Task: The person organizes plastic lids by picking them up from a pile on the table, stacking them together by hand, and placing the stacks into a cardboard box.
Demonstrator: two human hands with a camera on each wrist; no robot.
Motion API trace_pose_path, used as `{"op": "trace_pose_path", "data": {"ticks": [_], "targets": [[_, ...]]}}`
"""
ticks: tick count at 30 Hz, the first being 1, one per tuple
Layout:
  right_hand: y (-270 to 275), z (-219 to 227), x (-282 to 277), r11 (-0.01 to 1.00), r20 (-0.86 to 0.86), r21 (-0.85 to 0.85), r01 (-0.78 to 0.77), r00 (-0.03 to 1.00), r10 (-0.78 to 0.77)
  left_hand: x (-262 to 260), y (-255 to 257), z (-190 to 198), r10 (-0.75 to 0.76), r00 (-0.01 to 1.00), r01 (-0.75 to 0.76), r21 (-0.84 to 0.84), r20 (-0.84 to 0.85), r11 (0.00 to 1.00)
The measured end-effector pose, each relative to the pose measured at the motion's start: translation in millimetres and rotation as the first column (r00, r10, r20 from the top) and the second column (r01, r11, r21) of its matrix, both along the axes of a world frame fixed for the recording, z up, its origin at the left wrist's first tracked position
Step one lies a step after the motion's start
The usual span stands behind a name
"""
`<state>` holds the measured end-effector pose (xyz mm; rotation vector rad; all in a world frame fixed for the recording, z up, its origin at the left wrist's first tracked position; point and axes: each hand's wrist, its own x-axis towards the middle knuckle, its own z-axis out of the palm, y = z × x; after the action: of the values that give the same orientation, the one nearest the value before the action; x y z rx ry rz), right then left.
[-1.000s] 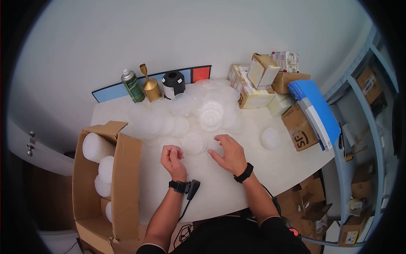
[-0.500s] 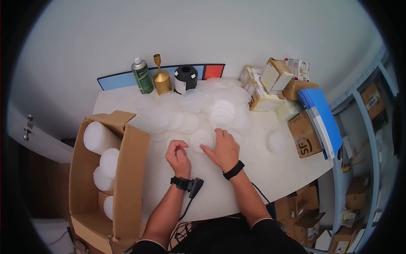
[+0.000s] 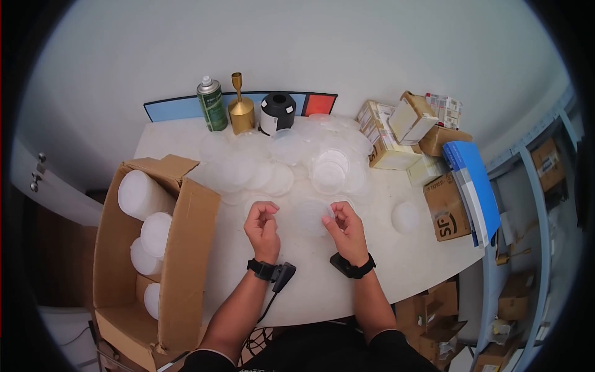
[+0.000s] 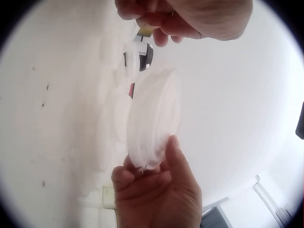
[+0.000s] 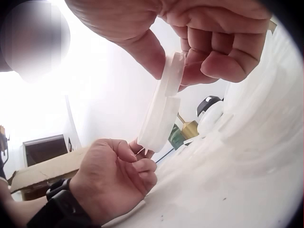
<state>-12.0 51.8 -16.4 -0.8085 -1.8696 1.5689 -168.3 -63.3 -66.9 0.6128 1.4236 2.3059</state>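
My right hand [image 3: 348, 235] pinches translucent round plastic lids [image 5: 161, 111] by the edge, between thumb and fingers. Seen edge-on in the right wrist view, two offset rims lie against each other. In the left wrist view the lids stand tilted up above the table. My left hand [image 3: 263, 232] hovers to the left of them, fingers loosely curled around nothing and apart from the lids. Beyond both hands spreads a heap of similar clear lids [image 3: 245, 170], with a whiter round stack [image 3: 329, 177] on its right part.
A tall cardboard box [image 3: 189, 260] holding stacked white tubs [image 3: 142, 193] stands at the left. A spray can [image 3: 212, 105], brass candlestick [image 3: 242, 111] and black-and-white container [image 3: 276, 113] line the back. Cartons [image 3: 387, 142] and a blue folder [image 3: 474, 180] stand right; one lid [image 3: 405, 217] lies nearby.
My right hand has reached in to the lids in front, pinched them and drawn them back toward me. The left hand stays curled in nearly the same place.
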Motion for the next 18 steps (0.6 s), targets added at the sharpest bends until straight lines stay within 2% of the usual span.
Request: {"op": "trace_pose_path", "data": {"ticks": [1, 5, 8, 11, 15, 18], "targets": [[1, -5, 3, 0.99, -0.088, -0.139, -0.006, 0.996, -0.007, 0, 1, 1, -0.024, 0.999, 0.024, 0.014, -0.023, 1.0], [6, -7, 5, 0.964, -0.157, -0.26, -0.058, 0.987, 0.017, 5, 2, 11, -0.167, 0.986, 0.167, 0.026, -0.008, 0.986], [4, -9, 3, 0.961, -0.167, -0.271, -0.048, 0.986, 0.002, 6, 0, 16, -0.351, 0.936, 0.351, -0.006, 0.031, 0.936], [-5, -3, 1, 0.985, -0.155, -0.169, 0.011, 0.987, -0.038, 6, 3, 6, -0.51, 0.854, 0.512, 0.011, 0.105, 0.859], [-7, -7, 1, 0.988, -0.192, -0.148, 0.036, 0.979, -0.065, 3, 2, 7, -0.588, 0.805, 0.591, -0.029, 0.08, 0.806], [-8, -3, 0, 0.981, -0.222, -0.188, 0.051, 0.971, -0.093, 8, 3, 16, -0.614, 0.774, 0.627, -0.049, 0.154, 0.778]]}}
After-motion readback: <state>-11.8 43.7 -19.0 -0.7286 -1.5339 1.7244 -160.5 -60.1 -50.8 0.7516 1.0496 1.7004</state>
